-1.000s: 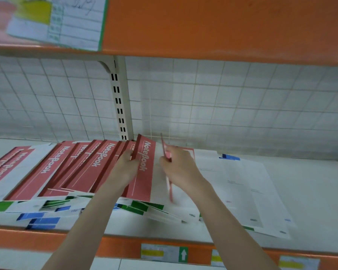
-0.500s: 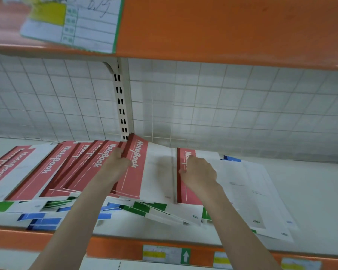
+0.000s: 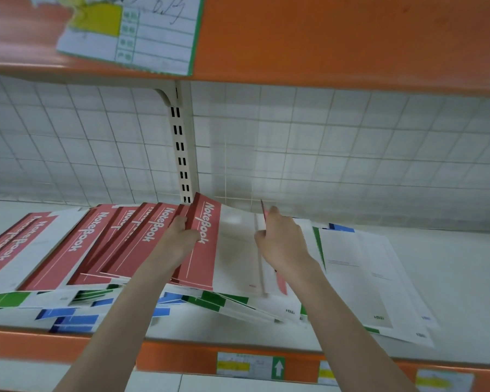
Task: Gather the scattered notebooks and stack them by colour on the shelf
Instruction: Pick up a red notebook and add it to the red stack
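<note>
The left hand gripped the fanned red notebooks steady on the shelf, while the right hand pinched another red notebook edge-up beside them, apparently to join it to the stack.

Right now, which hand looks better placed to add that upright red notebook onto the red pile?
The right hand, probably: it already pinches the red notebook held on edge, right beside the red pile. The left hand is busy gripping the pile's top notebook.

Right hand tipped red notebook back upright — edge-on now.
</note>
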